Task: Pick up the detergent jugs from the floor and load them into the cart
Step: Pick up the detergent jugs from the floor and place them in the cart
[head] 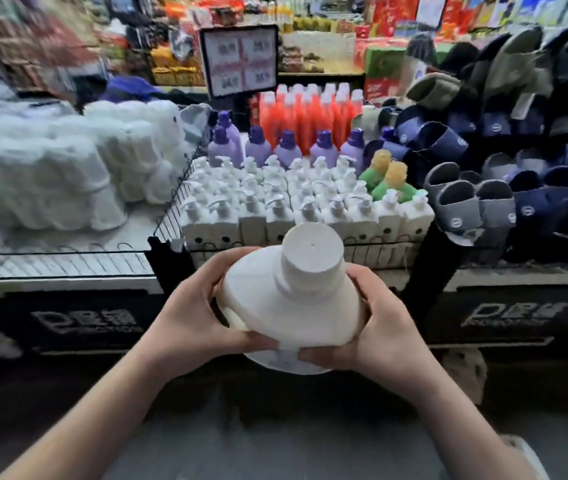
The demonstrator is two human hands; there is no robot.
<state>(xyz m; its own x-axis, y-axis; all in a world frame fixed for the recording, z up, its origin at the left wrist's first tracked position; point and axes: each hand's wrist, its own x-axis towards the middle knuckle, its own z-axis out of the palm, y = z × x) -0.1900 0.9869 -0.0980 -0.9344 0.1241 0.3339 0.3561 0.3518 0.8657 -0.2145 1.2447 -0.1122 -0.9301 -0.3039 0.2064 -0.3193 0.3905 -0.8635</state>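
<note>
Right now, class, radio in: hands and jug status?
Left hand, right hand gripping white jug, cap up. Jug off the floor. Pump bottles pack the bin ahead.

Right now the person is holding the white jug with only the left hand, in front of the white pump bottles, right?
Not only the left. The head view shows both the left hand and the right hand gripping the white jug, in front of the white pump bottles.

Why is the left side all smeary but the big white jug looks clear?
Head view: the stacked white packs at the left look smeared, probably motion blur; the white jug, gripped by the left hand and right hand, is centred and sharper.
</note>
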